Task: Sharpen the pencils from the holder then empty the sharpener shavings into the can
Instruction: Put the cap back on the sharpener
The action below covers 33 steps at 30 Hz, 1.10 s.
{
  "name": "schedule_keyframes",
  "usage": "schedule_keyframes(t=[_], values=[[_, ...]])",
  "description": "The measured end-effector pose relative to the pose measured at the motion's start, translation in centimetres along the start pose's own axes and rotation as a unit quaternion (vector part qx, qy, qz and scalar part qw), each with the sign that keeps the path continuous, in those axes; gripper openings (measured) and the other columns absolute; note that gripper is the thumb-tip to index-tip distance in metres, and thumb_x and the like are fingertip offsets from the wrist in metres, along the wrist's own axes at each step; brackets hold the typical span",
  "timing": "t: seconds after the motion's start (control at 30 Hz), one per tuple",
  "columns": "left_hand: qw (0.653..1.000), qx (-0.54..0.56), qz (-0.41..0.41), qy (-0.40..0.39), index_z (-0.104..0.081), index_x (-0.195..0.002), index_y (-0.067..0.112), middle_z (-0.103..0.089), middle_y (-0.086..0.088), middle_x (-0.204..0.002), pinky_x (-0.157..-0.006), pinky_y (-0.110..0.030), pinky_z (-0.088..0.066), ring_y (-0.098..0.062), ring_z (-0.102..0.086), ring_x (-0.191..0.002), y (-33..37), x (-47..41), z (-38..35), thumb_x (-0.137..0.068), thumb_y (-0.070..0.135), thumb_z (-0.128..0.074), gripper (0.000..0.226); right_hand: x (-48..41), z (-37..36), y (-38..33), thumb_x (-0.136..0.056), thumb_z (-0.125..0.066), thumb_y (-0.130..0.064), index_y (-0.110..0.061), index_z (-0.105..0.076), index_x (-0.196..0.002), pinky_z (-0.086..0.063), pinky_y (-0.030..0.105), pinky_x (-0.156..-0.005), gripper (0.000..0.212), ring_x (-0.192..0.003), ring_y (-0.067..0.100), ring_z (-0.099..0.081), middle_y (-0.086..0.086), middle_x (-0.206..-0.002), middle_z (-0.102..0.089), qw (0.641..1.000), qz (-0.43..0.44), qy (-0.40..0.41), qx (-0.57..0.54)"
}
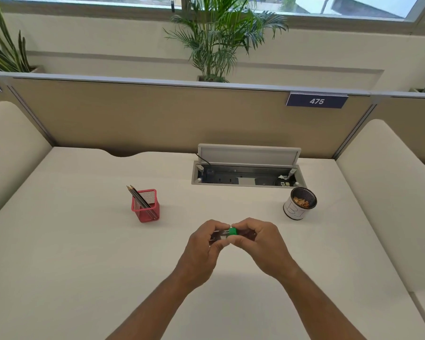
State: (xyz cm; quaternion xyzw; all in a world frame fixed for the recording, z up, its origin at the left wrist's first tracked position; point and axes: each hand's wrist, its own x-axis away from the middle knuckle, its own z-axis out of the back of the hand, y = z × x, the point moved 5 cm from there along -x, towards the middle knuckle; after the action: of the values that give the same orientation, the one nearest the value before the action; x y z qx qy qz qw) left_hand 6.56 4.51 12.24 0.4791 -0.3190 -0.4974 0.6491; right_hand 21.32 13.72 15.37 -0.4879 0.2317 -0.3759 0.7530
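Observation:
Both my hands meet over the middle of the white desk [84,253]. Between their fingertips is a small sharpener [232,231] with a green part at its centre and clear or dark casing on each side. My left hand [206,244] grips its left end, my right hand [258,241] its right end. A red mesh pencil holder [146,207] stands to the left, with dark pencils [138,196] leaning up and left out of it. A white-labelled mesh can [299,203] at the right holds brown shavings.
An open cable box [247,173] with its lid raised is sunk into the desk behind my hands. A beige partition [157,114] with a "475" sign closes the back. Cream side panels flank the desk left and right.

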Motion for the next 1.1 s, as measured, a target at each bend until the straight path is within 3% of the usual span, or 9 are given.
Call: schedule_keyframes(t=[0.3, 0.43, 0.53, 0.6, 0.7, 0.8, 0.87, 1.03, 1.1], values=[[0.991, -0.133, 0.028, -0.010, -0.070, -0.122, 0.033, -0.069, 0.019, -0.110, -0.088, -0.017, -0.048, -0.002, -0.059, -0.110, -2.1, -0.1, 0.3, -0.099, 0.036, -0.073, 0.023, -0.6, -1.5, 1.6, -0.086, -0.082, -0.025, -0.024, -0.079, -0.108, -0.052, 0.016, -0.075, 0.022, -0.083, 0.006, -0.068, -0.013, -0.088, -0.076, 0.998, -0.038, -0.008, 0.043], [0.982, -0.182, 0.048, 0.022, -0.077, -0.115, 0.030, -0.070, 0.015, -0.107, -0.082, -0.017, -0.046, -0.006, -0.060, -0.103, -3.5, -0.8, 0.4, -0.095, 0.036, -0.078, 0.021, -1.4, -3.0, 2.2, -0.083, -0.083, -0.028, -0.025, -0.072, -0.097, -0.057, 0.022, -0.072, 0.018, -0.076, 0.009, -0.067, -0.010, -0.082, -0.073, 0.996, -0.060, 0.013, 0.058], [0.982, -0.148, 0.105, 0.042, -0.082, -0.100, 0.025, -0.071, 0.009, -0.086, -0.070, -0.021, -0.050, -0.010, -0.064, -0.081, -4.6, -1.5, 0.7, -0.089, 0.033, -0.083, 0.013, -2.4, -4.6, 2.8, -0.089, -0.076, -0.024, -0.024, -0.071, -0.094, -0.054, 0.025, -0.070, 0.007, -0.075, 0.007, -0.065, -0.010, -0.085, -0.073, 0.996, -0.064, 0.013, 0.069], [0.981, -0.104, 0.157, 0.054, -0.083, -0.096, 0.023, -0.071, 0.009, -0.078, -0.064, -0.018, -0.047, -0.010, -0.064, -0.073, -5.8, -1.7, 0.9, -0.087, 0.032, -0.086, 0.013, -3.0, -5.7, 3.4, -0.096, -0.067, -0.021, -0.022, -0.071, -0.109, -0.050, 0.021, -0.077, 0.014, -0.083, 0.003, -0.064, -0.011, -0.100, -0.073, 0.994, -0.066, -0.010, 0.091], [0.965, -0.023, 0.247, 0.083, -0.082, -0.104, 0.019, -0.078, 0.002, -0.088, -0.073, -0.026, -0.058, -0.014, -0.073, -0.082, -8.1, -2.0, 1.2, -0.083, 0.023, -0.089, 0.022, -3.1, -7.3, 4.6, -0.097, -0.065, -0.022, -0.024, -0.051, -0.145, -0.050, 0.025, -0.097, 0.050, -0.109, 0.010, -0.061, -0.006, -0.138, -0.061, 0.982, -0.079, -0.094, 0.145], [0.944, 0.067, 0.312, 0.080, -0.083, -0.097, 0.011, -0.082, -0.008, -0.093, -0.073, -0.034, -0.066, -0.023, -0.079, -0.082, -9.9, -2.5, 1.1, -0.081, 0.014, -0.092, 0.018, -3.0, -8.7, 6.5, -0.085, -0.073, -0.026, -0.030, -0.022, -0.162, -0.038, 0.042, -0.116, 0.093, -0.143, 0.020, -0.041, -0.007, -0.161, -0.038, 0.951, -0.097, -0.187, 0.226], [0.930, 0.131, 0.337, 0.066, -0.082, -0.092, 0.001, -0.081, -0.014, -0.090, -0.071, -0.035, -0.067, -0.027, -0.077, -0.076, -10.7, -2.6, 0.9, -0.081, 0.007, -0.092, 0.016, -3.3, -9.3, 7.7, -0.082, -0.077, -0.034, -0.032, -0.015, -0.163, -0.032, 0.046, -0.116, 0.101, -0.146, 0.022, -0.036, -0.009, -0.162, -0.035, 0.928, -0.098, -0.200, 0.300], [0.919, 0.120, 0.372, 0.056, -0.083, -0.083, -0.001, -0.081, -0.026, -0.092, -0.080, -0.053, -0.068, -0.047, -0.079, -0.089, -13.2, -3.3, 0.6, -0.077, -0.004, -0.090, 0.010, -4.6, -10.3, 9.7, -0.087, -0.068, -0.042, -0.032, -0.044, -0.143, -0.036, 0.042, -0.099, 0.061, -0.130, 0.021, -0.053, -0.009, -0.140, -0.058, 0.929, -0.097, -0.139, 0.330], [0.920, 0.107, 0.373, 0.055, -0.083, -0.083, 0.001, -0.081, -0.024, -0.092, -0.077, -0.055, -0.068, -0.045, -0.080, -0.088, -14.1, -3.8, 0.4, -0.072, -0.002, -0.091, 0.014, -5.1, -11.0, 10.6, -0.082, -0.069, -0.045, -0.031, -0.043, -0.144, -0.036, 0.042, -0.097, 0.069, -0.128, 0.021, -0.053, -0.009, -0.137, -0.059, 0.927, -0.109, -0.156, 0.323]])
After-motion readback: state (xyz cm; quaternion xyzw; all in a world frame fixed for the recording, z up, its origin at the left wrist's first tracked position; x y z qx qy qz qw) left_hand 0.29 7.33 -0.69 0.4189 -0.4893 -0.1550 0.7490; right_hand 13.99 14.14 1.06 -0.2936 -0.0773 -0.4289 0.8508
